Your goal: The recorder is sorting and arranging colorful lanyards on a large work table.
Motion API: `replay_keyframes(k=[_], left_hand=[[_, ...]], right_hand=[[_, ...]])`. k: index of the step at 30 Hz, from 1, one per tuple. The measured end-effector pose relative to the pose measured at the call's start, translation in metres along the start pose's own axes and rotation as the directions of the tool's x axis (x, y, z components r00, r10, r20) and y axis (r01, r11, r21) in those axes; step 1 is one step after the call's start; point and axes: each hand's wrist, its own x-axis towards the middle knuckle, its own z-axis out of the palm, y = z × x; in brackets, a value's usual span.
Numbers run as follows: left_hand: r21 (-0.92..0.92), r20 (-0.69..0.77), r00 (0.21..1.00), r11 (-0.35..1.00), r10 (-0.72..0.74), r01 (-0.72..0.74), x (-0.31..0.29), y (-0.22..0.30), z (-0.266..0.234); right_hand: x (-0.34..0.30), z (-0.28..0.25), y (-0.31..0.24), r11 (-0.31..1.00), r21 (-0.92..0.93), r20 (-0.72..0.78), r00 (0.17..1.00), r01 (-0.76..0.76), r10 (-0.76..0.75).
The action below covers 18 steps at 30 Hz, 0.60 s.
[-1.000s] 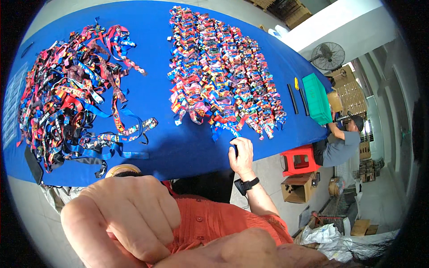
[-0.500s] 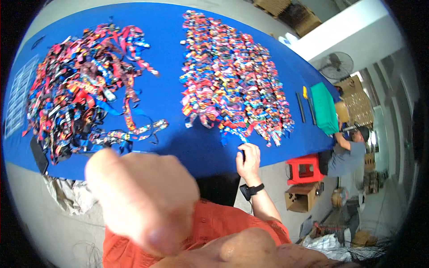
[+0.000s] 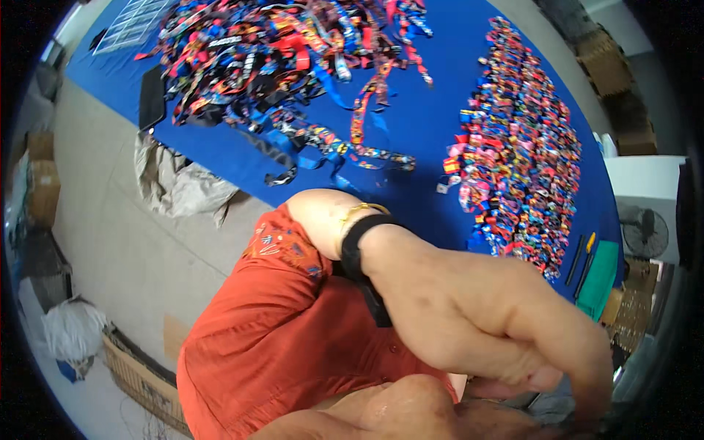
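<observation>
My left hand (image 3: 491, 315) crosses the view close up, from its orange-red sleeve (image 3: 282, 246) toward the lower right. It wears a black wristband (image 3: 356, 249) and a thin gold bracelet (image 3: 359, 210). The index finger bends downward and the thumb stands apart from it; nothing shows between them, though the fingertips run into the dark rim. My right hand is out of sight. Beyond the left wrist, a tangled heap of colourful printed lanyards (image 3: 271, 66) lies on a blue-covered table (image 3: 433, 125), its loose ends trailing nearer. Folded lanyards (image 3: 521, 154) stand in tight rows farther right.
A black flat slab (image 3: 152, 97) lies at the table's left edge, near a white wire rack (image 3: 132, 26). Grey-white sacking (image 3: 180, 183) sits below it. A green bin (image 3: 598, 275) and dark rods (image 3: 576, 258) are at the right end, near a fan (image 3: 644, 231). Cardboard boxes (image 3: 139, 374) stand lower left.
The view has swung left, so the table shifts up and right. My left hand has swept rightward across the front. My right hand, earlier by the folded lanyards, has left the view.
</observation>
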Motion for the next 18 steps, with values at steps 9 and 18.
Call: replay_keyframes(k=[9, 18], left_hand=[[0.425, 0.705, 0.496, 0.862, -0.506, 0.277, -0.007, -0.001, -0.014], [0.482, 0.765, 0.418, 0.866, -0.491, 0.134, -0.028, -0.006, -0.005]], right_hand=[[0.001, -0.004, -0.004, 0.999, 0.000, 0.025, 0.998, 0.050, -0.050], [0.004, -0.005, -0.008, 0.999, 0.007, 0.009, 0.999, 0.033, -0.033]])
